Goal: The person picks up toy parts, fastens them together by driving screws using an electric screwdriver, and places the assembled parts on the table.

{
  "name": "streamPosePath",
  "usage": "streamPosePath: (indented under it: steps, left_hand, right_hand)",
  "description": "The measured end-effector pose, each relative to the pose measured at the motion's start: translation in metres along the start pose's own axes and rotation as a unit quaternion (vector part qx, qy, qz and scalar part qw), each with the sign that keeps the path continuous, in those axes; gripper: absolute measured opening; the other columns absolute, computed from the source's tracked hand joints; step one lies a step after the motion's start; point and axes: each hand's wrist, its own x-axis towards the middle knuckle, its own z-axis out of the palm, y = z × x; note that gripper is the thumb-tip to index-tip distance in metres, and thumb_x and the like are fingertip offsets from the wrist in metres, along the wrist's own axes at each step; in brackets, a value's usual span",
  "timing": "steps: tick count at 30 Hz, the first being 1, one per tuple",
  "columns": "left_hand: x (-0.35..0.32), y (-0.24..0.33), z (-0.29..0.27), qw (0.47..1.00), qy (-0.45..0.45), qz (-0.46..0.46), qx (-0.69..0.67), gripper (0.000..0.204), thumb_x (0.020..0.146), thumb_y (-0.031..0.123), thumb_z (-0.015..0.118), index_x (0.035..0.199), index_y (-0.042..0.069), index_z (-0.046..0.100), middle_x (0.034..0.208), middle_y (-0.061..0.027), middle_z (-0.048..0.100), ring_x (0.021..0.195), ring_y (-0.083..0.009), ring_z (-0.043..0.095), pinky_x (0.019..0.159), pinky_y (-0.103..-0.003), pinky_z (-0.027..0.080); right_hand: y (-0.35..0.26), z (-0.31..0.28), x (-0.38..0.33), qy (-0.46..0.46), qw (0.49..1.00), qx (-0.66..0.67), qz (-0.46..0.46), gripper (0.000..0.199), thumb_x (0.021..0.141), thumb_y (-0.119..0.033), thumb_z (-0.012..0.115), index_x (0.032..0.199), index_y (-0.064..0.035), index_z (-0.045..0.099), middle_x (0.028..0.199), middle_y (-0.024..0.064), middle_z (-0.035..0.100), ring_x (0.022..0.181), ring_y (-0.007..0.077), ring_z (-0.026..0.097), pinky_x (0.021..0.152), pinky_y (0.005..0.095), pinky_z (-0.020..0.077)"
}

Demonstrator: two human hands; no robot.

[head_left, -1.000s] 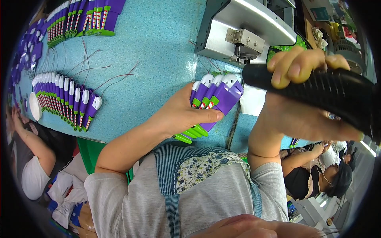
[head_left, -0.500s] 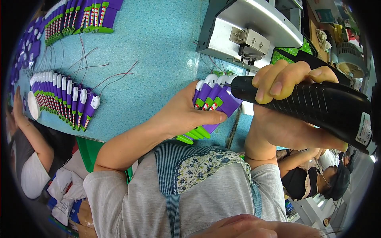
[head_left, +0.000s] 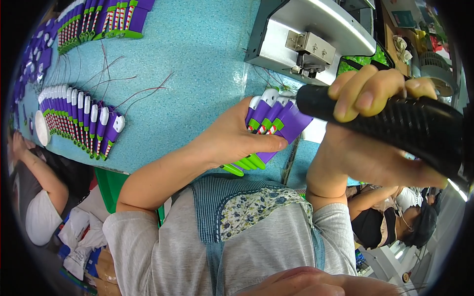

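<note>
While our left hand [head_left: 242,140] is gripping a fanned stack of purple-and-green pieces [head_left: 296,123], its thumb is pressing across their near face and its other fingers are wrapping behind, mostly hidden from us. We are counting four white ends in that stack, the last partly covered, so we are calling it at least four. Our right hand [head_left: 353,148] is closing around one black handheld tool [head_left: 410,126], its fingers curling over the top, parted only by the tool's thickness. The tool's nose is pointing from the right fingers toward the left ones and overlapping the outermost piece's white end; whether it is touching, we cannot tell. Blur is keeping us from reading any marking along the tool, and on a white bag [head_left: 78,259], below and left of the left fingers, print is showing too small to read. Well left of those fingers, one row of similar pieces [head_left: 84,118] is lying on the blue tabletop [head_left: 182,64], a dozen or more by our count, with one white round dish [head_left: 42,128] resting by its left end. Farther up, a second row [head_left: 98,24] is crowding too closely for a sure count. Just beyond the fingers, one silver machine [head_left: 335,29] is standing.
</note>
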Motion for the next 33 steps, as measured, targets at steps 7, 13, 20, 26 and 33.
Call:
streamPosePath:
  steps: [7, 13, 20, 26, 33]
  left_hand:
    - [-0.003, 0.003, 0.003, 0.999, -0.012, 0.038, -0.026, 0.054, 0.069, 0.013, 0.082, 0.112, 0.0, 0.051, 0.093, -0.0046, 0.063, 0.083, -0.0113, 0.06, 0.075, -0.027, 0.05]
    - [-0.002, 0.0, 0.002, 0.999, -0.004, 0.048, -0.013, 0.055, 0.068, 0.014, 0.082, 0.111, -0.001, 0.051, 0.094, -0.0054, 0.063, 0.082, -0.0115, 0.06, 0.074, -0.027, 0.05]
    - [-0.002, 0.002, 0.001, 0.998, 0.035, 0.051, 0.028, 0.058, 0.068, 0.018, 0.083, 0.111, -0.003, 0.051, 0.097, -0.0083, 0.064, 0.086, -0.0136, 0.062, 0.076, -0.028, 0.051]
    - [0.001, 0.001, 0.001, 0.998, 0.026, 0.046, 0.018, 0.058, 0.069, 0.018, 0.083, 0.111, -0.003, 0.05, 0.096, -0.0086, 0.064, 0.084, -0.0135, 0.062, 0.074, -0.029, 0.052]
    - [0.001, -0.003, 0.003, 0.998, 0.026, 0.05, 0.029, 0.06, 0.068, 0.018, 0.083, 0.112, -0.003, 0.05, 0.094, -0.0081, 0.064, 0.082, -0.0135, 0.062, 0.073, -0.029, 0.052]
  right_hand:
    - [0.018, 0.007, -0.011, 0.046, 0.998, 0.037, 0.027, 0.1, 0.072, -0.089, 0.028, 0.12, -0.0035, 0.049, 0.074, 0.013, 0.055, 0.05, 0.0206, 0.052, 0.052, 0.0348, 0.0442]
    - [0.024, 0.002, -0.013, 0.016, 0.999, 0.042, 0.011, 0.099, 0.074, -0.088, 0.03, 0.121, -0.0033, 0.047, 0.075, 0.0129, 0.055, 0.051, 0.0205, 0.053, 0.052, 0.0349, 0.0447]
    - [0.002, -0.032, 0.021, -0.061, 0.994, -0.051, -0.08, 0.095, 0.074, -0.086, 0.036, 0.121, -0.0054, 0.051, 0.087, 0.0132, 0.058, 0.057, 0.0238, 0.053, 0.06, 0.0416, 0.0441]
    - [0.012, -0.027, 0.015, -0.089, 0.995, -0.027, -0.038, 0.097, 0.072, -0.088, 0.032, 0.119, -0.0063, 0.052, 0.084, 0.0143, 0.059, 0.061, 0.0235, 0.054, 0.063, 0.0386, 0.0443]
    - [-0.021, -0.046, 0.061, -0.213, 0.973, -0.09, 0.011, 0.059, 0.082, -0.052, 0.048, 0.121, -0.0079, 0.046, 0.091, 0.0172, 0.061, 0.074, 0.0301, 0.06, 0.075, 0.0456, 0.0473]
